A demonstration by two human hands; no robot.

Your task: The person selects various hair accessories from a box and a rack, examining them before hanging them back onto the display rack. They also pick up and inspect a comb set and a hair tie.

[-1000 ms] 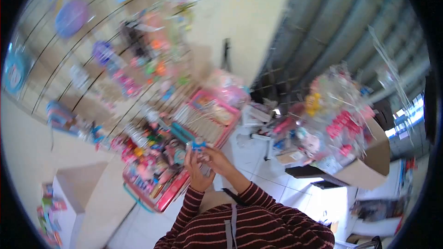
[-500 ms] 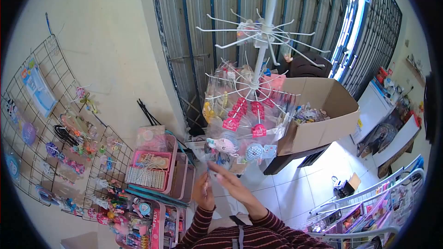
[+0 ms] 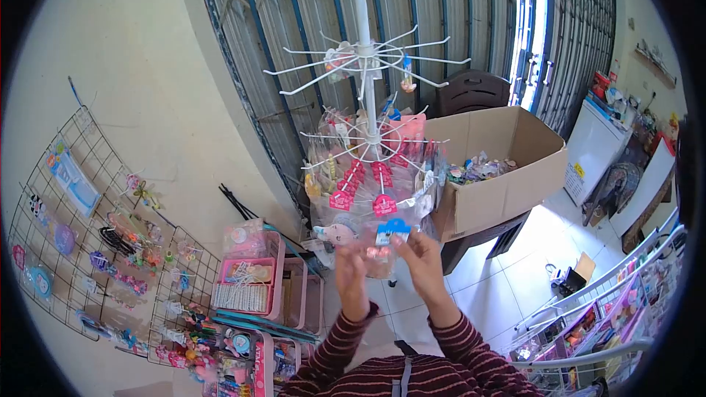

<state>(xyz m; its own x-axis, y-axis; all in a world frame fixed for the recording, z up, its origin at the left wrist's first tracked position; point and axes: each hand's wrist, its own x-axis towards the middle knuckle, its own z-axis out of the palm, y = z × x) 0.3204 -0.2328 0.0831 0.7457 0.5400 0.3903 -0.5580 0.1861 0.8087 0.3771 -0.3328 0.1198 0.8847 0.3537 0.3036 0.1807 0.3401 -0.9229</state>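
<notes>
My right hand (image 3: 425, 265) pinches a small packet (image 3: 393, 231) with a blue and white header card and something pinkish below it. My left hand (image 3: 351, 279) is raised at the packet's lower left side, its fingers blurred; whether they grip it I cannot make out. Just beyond both hands stands a white rotating display rack (image 3: 372, 114) with two tiers of hooks. Pink-carded packs (image 3: 384, 202) hang from its lower tier, and a pale pink plush-like item (image 3: 337, 234) hangs just above my left hand. A small blue-topped pack (image 3: 407, 73) hangs on the upper tier.
A cardboard box (image 3: 507, 198) holding small packets stands on a dark table to the right. Pink baskets (image 3: 273, 279) and a wire grid (image 3: 55, 250) with accessories are on the left. A metal rack (image 3: 610, 323) stands at lower right, before a folding gate (image 3: 294, 29).
My view has shifted. My hands have risen toward the rack and moved apart, and the packet with the blue header card now shows clearly in my right hand.
</notes>
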